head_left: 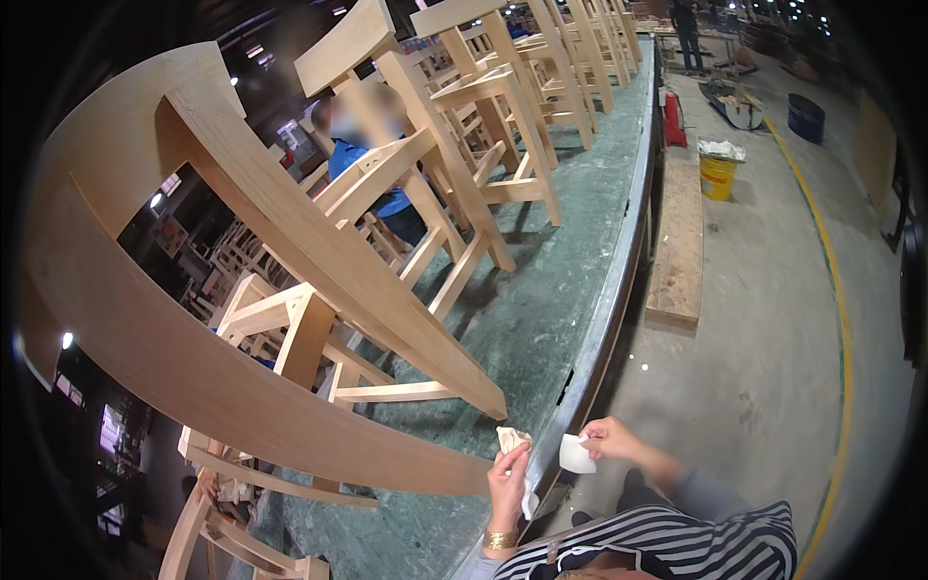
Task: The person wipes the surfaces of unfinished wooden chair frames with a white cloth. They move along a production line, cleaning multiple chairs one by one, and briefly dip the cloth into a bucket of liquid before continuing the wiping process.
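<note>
My left hand (506,488), with a gold band at its wrist, pinches a crumpled cream-coloured piece (513,440), perhaps cloth or paper. A whitish flap (529,500) hangs beside its fingers. Just to the right, my right hand (616,441) is closed on the edge of a small white sheet (577,454); whether it is plain paper or sandpaper I cannot tell. Both hands are near the metal edge of the bench. Left of them stands a large unpainted wooden chair frame (329,232), its near leg ends close to my left hand.
The green bench top (570,208) carries a row of wooden chair frames (474,126). A person in blue (387,198) is behind them. On the floor at right are a long wooden plank (675,251), a yellow bucket (716,181), a red cylinder (674,120) and a dark drum (805,118).
</note>
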`<state>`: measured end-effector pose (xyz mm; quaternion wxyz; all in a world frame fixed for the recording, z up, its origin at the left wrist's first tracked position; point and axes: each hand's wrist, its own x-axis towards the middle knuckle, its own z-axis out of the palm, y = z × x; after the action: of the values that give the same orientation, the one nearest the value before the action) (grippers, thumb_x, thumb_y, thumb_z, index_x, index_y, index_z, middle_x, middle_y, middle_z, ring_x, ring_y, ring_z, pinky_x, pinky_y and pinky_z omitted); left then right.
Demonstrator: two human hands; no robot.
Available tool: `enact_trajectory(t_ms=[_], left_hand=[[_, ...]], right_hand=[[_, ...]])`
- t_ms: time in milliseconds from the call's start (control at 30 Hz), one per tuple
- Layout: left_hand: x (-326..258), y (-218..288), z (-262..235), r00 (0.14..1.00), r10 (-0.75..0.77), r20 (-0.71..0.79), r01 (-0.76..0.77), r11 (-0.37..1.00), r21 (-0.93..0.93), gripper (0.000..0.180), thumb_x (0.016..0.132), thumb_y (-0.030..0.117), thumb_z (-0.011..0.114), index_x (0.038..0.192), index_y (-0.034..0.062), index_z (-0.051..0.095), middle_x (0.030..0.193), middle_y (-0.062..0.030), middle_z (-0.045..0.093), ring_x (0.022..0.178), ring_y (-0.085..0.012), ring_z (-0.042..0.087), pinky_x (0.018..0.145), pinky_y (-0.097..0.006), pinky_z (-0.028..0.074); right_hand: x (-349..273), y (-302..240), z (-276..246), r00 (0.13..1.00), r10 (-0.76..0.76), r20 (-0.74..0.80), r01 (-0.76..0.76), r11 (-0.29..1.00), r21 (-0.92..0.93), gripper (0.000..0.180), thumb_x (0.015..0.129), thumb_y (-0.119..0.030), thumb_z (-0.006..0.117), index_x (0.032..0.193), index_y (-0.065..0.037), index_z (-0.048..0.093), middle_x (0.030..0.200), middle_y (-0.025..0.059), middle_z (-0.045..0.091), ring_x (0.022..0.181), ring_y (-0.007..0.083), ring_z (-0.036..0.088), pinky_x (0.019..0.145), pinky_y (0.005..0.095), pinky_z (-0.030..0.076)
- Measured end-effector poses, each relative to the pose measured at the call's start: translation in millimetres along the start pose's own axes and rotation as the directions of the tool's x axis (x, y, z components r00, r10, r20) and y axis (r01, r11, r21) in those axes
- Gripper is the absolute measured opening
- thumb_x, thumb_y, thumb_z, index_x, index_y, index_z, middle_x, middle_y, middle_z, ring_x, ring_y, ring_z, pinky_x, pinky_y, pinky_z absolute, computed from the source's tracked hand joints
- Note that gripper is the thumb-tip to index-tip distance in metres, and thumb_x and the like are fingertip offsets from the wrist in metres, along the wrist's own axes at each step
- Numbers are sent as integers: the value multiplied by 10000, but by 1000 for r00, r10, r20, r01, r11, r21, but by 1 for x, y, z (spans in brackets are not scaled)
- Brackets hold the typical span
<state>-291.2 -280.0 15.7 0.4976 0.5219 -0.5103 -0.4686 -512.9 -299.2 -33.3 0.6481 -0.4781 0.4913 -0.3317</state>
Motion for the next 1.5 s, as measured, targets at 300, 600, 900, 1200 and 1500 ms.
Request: enact_trajectory(t_ms=[300,600,900,1200,1500], left_hand=[[59,-6,77,1000,-18,14,16,986,165,239,870,134,558,1073,28,626,993,-59,543,959,-146,497,854,-258,368],[124,-8,235,967,-180,181,153,976,154,268,852,180,592,1030,-18,628,1037,-56,546,963,-130,491,833,-248,371],[182,-15,304,960,-213,184,199,976,91,193,828,155,619,919,-11,661,940,-43,566,859,-101,506,749,-235,393],[262,-15,351,907,-361,216,401,898,-182,231,858,143,584,991,-40,632,1030,-45,584,905,-103,527,785,-236,405],[372,1,373,874,-408,262,445,890,-99,191,866,225,580,875,44,639,636,51,537,539,-24,447,488,-178,321]], right_hand=[[41,-35,-97,922,-120,369,54,981,184,164,826,-126,620,937,-7,600,730,24,611,612,92,590,533,214,469],[91,-61,-247,921,-162,354,100,977,189,123,814,-80,620,913,-12,594,730,30,620,590,90,584,538,225,473],[108,-67,-313,963,-152,224,79,948,308,133,806,-99,642,890,-22,575,701,26,603,577,72,565,532,202,455],[156,-58,-389,1000,10,9,-12,962,273,205,869,-223,562,944,-32,568,842,65,621,685,108,581,610,245,485],[261,-88,-409,996,12,91,-36,962,271,236,868,-223,566,1023,-45,555,865,33,608,761,110,571,634,257,475]])
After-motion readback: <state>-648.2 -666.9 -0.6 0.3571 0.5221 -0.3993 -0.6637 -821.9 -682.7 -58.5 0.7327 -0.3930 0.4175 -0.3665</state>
